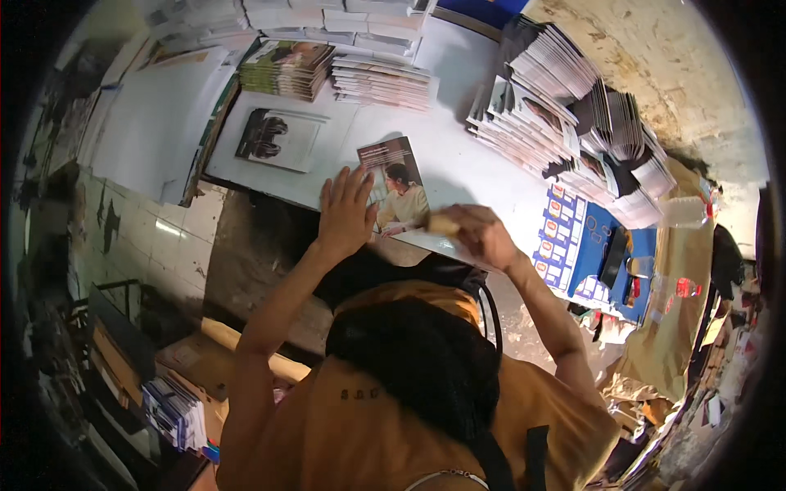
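A printed booklet [403,190] with a photo of a seated person on its cover lies near the table's front edge. My left hand [348,209] rests flat with fingers stretched over the booklet's left side. At its lower right, my right hand [483,233] is closed round a small tan block-like piece [443,224], blurred by motion. Whether that piece touches the booklet I cannot tell. Left of the booklet lies a thin pile of booklets [282,139] with a dark picture on top.
Behind stand a stack of green-covered booklets [286,69] and a fanned white stack [383,83]. Tall booklet piles [524,123] line the right side, above a blue board [602,254]. A clear plastic bottle [686,212] lies at far right. Large white sheets [155,123] are at left.
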{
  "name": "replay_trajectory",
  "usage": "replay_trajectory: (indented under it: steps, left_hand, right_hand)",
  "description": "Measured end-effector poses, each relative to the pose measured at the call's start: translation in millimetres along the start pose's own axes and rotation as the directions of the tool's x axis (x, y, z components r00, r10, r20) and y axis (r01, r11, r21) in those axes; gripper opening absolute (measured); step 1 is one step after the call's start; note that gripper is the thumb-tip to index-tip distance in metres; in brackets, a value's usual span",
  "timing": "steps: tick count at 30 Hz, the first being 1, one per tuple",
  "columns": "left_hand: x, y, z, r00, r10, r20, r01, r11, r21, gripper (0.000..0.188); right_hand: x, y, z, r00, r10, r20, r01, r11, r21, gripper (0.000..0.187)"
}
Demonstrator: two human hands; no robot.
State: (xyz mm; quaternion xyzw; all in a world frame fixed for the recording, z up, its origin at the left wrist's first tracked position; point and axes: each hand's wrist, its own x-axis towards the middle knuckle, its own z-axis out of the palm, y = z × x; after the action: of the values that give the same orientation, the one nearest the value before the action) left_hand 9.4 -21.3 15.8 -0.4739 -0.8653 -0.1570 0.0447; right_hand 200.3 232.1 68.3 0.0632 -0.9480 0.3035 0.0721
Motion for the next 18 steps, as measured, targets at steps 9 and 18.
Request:
replay_trajectory:
  steps: [9,18]
  left_hand:
    - [-13.2,40.2,-9.1,0.963,0.238,0.123,-0.218,0.963,-0.155,0.055]
    - [3.2,29.3,-75.6,0.805,-0.548,-0.228,-0.017,0.363,-0.932,0.026]
  right_hand:
    - [-7.1,63.4,-1.3,0.841,0.283,-0.461,-0.436,0.86,-0.266,0.069]
    - [16.2,-49.3,8.6,0.831,0.361,-0.424,-0.081,0.832,0.549,0.087]
